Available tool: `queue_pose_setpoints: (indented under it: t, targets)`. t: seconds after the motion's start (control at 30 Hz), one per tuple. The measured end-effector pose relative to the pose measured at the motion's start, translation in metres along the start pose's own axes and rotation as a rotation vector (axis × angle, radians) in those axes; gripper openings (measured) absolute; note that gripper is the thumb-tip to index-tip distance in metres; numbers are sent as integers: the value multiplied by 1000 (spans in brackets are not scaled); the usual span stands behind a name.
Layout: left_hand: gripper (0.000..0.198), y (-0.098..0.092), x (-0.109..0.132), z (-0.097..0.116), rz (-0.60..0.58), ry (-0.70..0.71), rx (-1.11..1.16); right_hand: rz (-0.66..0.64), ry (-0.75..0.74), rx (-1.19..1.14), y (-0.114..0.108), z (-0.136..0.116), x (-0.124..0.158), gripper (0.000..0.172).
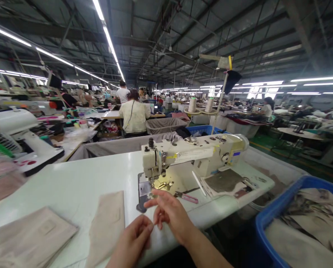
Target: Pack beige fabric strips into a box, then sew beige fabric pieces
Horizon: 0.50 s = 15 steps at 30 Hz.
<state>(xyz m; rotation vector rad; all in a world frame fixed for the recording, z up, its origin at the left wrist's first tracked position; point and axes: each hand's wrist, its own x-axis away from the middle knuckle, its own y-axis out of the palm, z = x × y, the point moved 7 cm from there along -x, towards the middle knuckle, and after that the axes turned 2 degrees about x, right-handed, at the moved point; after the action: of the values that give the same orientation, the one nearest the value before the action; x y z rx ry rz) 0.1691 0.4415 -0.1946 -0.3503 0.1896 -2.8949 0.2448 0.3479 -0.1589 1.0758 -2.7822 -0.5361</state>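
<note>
My left hand is at the front edge of the sewing table, thumb and forefinger pinched together. Whatever lies between them is too small to make out. Close against its fingertips is my right hand, with two fingers stretched toward the needle area and the others bent. Just beyond stands a cream sewing machine, its presser foot and needle over a metal plate. Pink-handled thread snips rest right of my fingers. A beige fabric piece lies flat to the left of my left hand.
A stack of beige fabric pieces sits at the table's left. Folded dark cloth and a white stick lie under the machine arm. A blue bin of fabric stands at right. A seated person works ahead.
</note>
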Motion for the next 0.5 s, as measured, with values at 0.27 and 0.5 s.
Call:
queue_pose_setpoints:
  t: [0.27, 0.5]
  targets:
    - [63, -25, -8, 65, 166, 95, 154, 137, -487, 1104, 5, -11, 25, 19]
    - [45, -21, -44, 69, 154, 86, 391, -286, -540, 1220, 27, 28, 51, 18]
